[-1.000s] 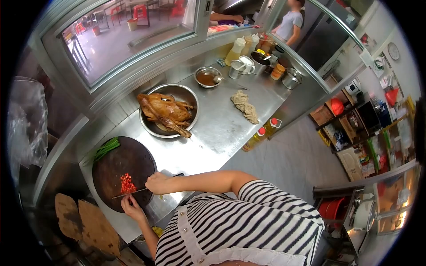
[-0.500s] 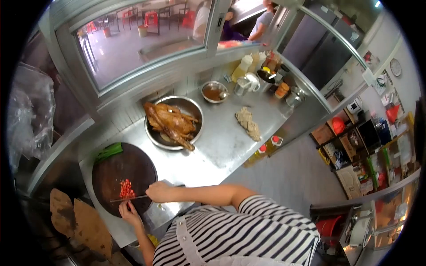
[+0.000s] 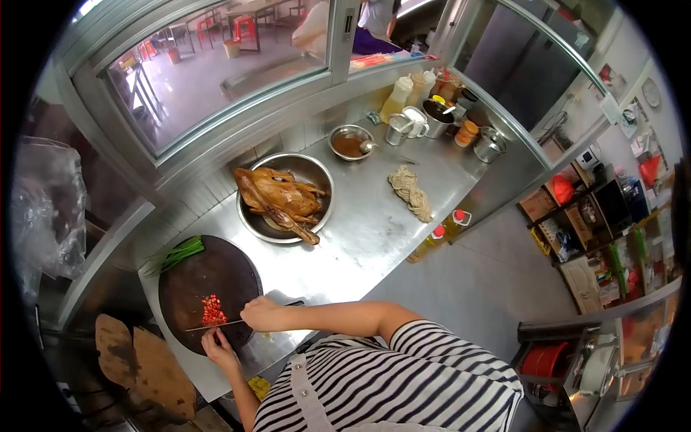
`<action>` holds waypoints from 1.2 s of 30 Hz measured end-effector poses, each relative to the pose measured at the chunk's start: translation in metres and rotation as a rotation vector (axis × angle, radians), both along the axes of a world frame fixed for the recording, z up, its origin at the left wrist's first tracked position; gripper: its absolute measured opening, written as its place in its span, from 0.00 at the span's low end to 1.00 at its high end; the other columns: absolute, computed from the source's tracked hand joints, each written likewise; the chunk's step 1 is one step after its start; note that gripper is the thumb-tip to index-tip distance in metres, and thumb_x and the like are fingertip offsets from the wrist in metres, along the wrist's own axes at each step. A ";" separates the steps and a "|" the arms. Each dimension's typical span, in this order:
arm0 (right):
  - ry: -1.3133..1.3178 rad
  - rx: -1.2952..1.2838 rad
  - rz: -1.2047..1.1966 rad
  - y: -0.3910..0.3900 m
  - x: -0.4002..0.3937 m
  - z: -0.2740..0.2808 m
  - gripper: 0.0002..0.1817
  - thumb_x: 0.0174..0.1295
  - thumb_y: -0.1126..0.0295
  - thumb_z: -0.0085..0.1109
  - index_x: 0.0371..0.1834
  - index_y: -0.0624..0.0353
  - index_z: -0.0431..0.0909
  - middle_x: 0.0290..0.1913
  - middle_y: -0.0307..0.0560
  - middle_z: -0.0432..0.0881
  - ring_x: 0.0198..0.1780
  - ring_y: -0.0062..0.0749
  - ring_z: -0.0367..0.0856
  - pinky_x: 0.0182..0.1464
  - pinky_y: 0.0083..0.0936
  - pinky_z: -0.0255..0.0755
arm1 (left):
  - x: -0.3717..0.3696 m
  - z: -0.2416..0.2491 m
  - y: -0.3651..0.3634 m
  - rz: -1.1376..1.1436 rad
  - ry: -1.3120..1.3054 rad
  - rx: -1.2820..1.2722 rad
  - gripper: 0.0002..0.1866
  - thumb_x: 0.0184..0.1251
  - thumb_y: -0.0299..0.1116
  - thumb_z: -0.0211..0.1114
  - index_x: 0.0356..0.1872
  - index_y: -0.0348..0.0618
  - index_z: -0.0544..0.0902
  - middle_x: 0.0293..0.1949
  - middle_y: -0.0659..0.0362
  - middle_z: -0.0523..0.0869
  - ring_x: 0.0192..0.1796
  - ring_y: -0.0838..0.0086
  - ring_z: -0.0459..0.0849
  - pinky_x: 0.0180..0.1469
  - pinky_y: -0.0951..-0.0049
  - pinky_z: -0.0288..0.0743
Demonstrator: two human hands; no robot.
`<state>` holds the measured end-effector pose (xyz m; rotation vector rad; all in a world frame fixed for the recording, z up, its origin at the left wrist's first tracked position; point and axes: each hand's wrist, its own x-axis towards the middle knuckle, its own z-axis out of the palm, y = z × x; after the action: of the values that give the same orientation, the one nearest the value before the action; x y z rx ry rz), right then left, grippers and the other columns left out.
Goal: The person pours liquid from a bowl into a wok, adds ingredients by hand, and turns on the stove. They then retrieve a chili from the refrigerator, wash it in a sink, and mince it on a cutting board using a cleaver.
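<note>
My right hand (image 3: 264,314) is closed round the handle of a knife (image 3: 210,327), whose thin blade lies level across the lower part of a round dark chopping board (image 3: 209,270). Chopped red chili (image 3: 214,309) sits in a small heap just beyond the blade. On the near side, my left hand (image 3: 219,347) has its fingers drawn together against the blade; whatever they pinch is too small to make out. A bunch of green scallions (image 3: 183,253) rests at the board's far left edge.
A steel bowl (image 3: 327,205) holds a whole roasted bird (image 3: 282,198). Farther back stand a small bowl of brown sauce (image 3: 349,145), squeeze bottles (image 3: 397,99) and metal pots (image 3: 437,119). A crumpled cloth (image 3: 410,193) lies on the steel counter (image 3: 353,237). Window frames border the counter.
The view has shifted slightly, so the counter things appear a little farther right. Both hands and the knife keep nearly the same place on the board. People beyond the window have moved.
</note>
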<state>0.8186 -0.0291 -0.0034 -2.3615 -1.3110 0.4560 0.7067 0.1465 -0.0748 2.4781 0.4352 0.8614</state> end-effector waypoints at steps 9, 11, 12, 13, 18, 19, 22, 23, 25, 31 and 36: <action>0.023 -0.037 0.008 -0.002 0.000 0.005 0.10 0.50 0.72 0.51 0.25 0.66 0.81 0.29 0.57 0.82 0.35 0.45 0.83 0.35 0.35 0.76 | 0.003 0.005 -0.003 0.016 0.014 0.010 0.04 0.59 0.24 0.60 0.33 0.34 0.78 0.34 0.50 0.79 0.38 0.56 0.76 0.42 0.63 0.70; 0.024 -0.042 0.002 0.000 0.003 0.007 0.10 0.50 0.72 0.51 0.25 0.66 0.81 0.30 0.56 0.82 0.36 0.45 0.82 0.36 0.35 0.76 | 0.009 0.003 -0.005 0.013 -0.004 0.024 0.04 0.59 0.24 0.60 0.33 0.34 0.79 0.34 0.50 0.79 0.38 0.56 0.77 0.42 0.63 0.70; 0.033 -0.051 0.017 0.000 0.002 0.009 0.10 0.50 0.72 0.51 0.25 0.66 0.81 0.30 0.56 0.82 0.36 0.45 0.82 0.36 0.35 0.76 | 0.004 0.002 -0.001 0.017 0.004 0.038 0.04 0.58 0.24 0.60 0.33 0.34 0.79 0.34 0.50 0.79 0.38 0.56 0.77 0.42 0.63 0.70; 0.044 -0.062 0.032 -0.002 0.004 0.012 0.10 0.51 0.72 0.50 0.25 0.65 0.81 0.31 0.56 0.82 0.36 0.45 0.82 0.37 0.35 0.76 | 0.004 -0.001 0.001 0.011 0.006 0.018 0.04 0.58 0.24 0.60 0.33 0.35 0.79 0.34 0.50 0.79 0.38 0.57 0.77 0.42 0.63 0.70; 0.104 -0.113 0.032 0.001 0.006 0.006 0.11 0.51 0.72 0.52 0.33 0.65 0.80 0.37 0.54 0.81 0.44 0.43 0.81 0.43 0.34 0.73 | 0.007 0.006 -0.003 0.007 0.005 0.013 0.03 0.56 0.23 0.61 0.32 0.36 0.79 0.33 0.51 0.79 0.37 0.58 0.77 0.41 0.65 0.70; 0.106 -0.111 0.046 0.002 0.009 0.007 0.10 0.50 0.72 0.52 0.32 0.64 0.80 0.37 0.54 0.81 0.43 0.43 0.81 0.43 0.34 0.74 | 0.007 0.007 -0.002 0.010 -0.003 0.024 0.03 0.56 0.22 0.61 0.32 0.36 0.79 0.33 0.51 0.80 0.37 0.58 0.77 0.41 0.65 0.71; 0.119 -0.104 0.057 0.000 0.004 0.006 0.09 0.50 0.72 0.53 0.29 0.64 0.80 0.34 0.54 0.82 0.41 0.43 0.81 0.41 0.34 0.74 | 0.004 0.005 0.000 0.006 0.020 0.034 0.03 0.55 0.22 0.61 0.31 0.35 0.78 0.32 0.51 0.80 0.36 0.57 0.77 0.41 0.65 0.70; 0.091 -0.094 0.053 0.000 0.005 0.005 0.08 0.49 0.72 0.53 0.28 0.64 0.80 0.33 0.53 0.82 0.40 0.43 0.81 0.40 0.34 0.75 | 0.007 0.007 -0.001 0.016 0.034 0.010 0.03 0.55 0.22 0.61 0.31 0.35 0.78 0.32 0.51 0.79 0.36 0.57 0.77 0.41 0.65 0.70; 0.036 -0.079 0.048 -0.001 0.007 0.005 0.07 0.49 0.73 0.53 0.26 0.63 0.80 0.29 0.52 0.82 0.37 0.43 0.82 0.38 0.34 0.75 | 0.014 0.008 0.000 0.007 0.023 0.040 0.03 0.55 0.22 0.61 0.31 0.35 0.78 0.32 0.52 0.80 0.36 0.58 0.77 0.40 0.65 0.70; 0.137 -0.104 0.033 0.002 0.015 0.014 0.08 0.49 0.74 0.52 0.27 0.65 0.80 0.31 0.56 0.82 0.37 0.47 0.82 0.38 0.37 0.75 | 0.010 0.013 -0.004 0.033 -0.004 0.016 0.03 0.55 0.23 0.61 0.31 0.36 0.79 0.32 0.52 0.80 0.36 0.58 0.77 0.40 0.65 0.71; 0.119 -0.059 0.040 -0.001 0.015 0.011 0.10 0.51 0.73 0.48 0.28 0.66 0.80 0.30 0.58 0.82 0.37 0.49 0.82 0.39 0.39 0.75 | 0.008 -0.001 0.000 0.028 -0.016 0.047 0.03 0.55 0.24 0.62 0.30 0.36 0.79 0.32 0.52 0.80 0.36 0.58 0.77 0.40 0.65 0.71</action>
<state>0.8332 -0.0303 0.0079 -2.3199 -1.3083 0.6449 0.7145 0.1469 -0.0759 2.5118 0.4501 0.9127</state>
